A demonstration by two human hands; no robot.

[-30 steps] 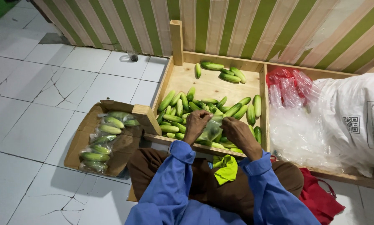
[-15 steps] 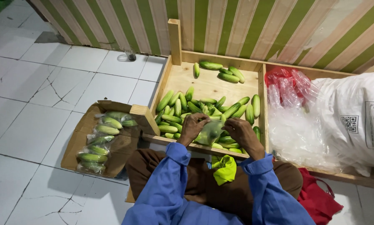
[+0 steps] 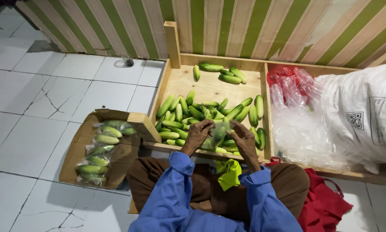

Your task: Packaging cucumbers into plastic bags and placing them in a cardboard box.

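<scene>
My left hand [image 3: 196, 136] and my right hand [image 3: 243, 139] both hold a small clear plastic bag [image 3: 218, 133] with a cucumber in it, just above the near edge of a wooden crate [image 3: 171, 73]. A heap of loose green cucumbers [image 3: 201, 114] lies in the crate right behind my hands. A few more cucumbers [image 3: 222, 74] rest at the crate's far side. Both my sleeves are blue.
A cardboard box [image 3: 79, 150] on my left holds several bagged cucumbers [image 3: 99, 150]. Right of the crate lie red and clear plastic bags [image 3: 294, 111] and a big white sack [image 3: 365, 116]. A yellow-green cloth [image 3: 228, 173] lies on my lap, a red cloth [image 3: 326, 206] beside me. The floor is white tile.
My hands have drawn closer together around the clear bag and lifted it slightly over the crate's near edge. The bag now stands more upright between them.
</scene>
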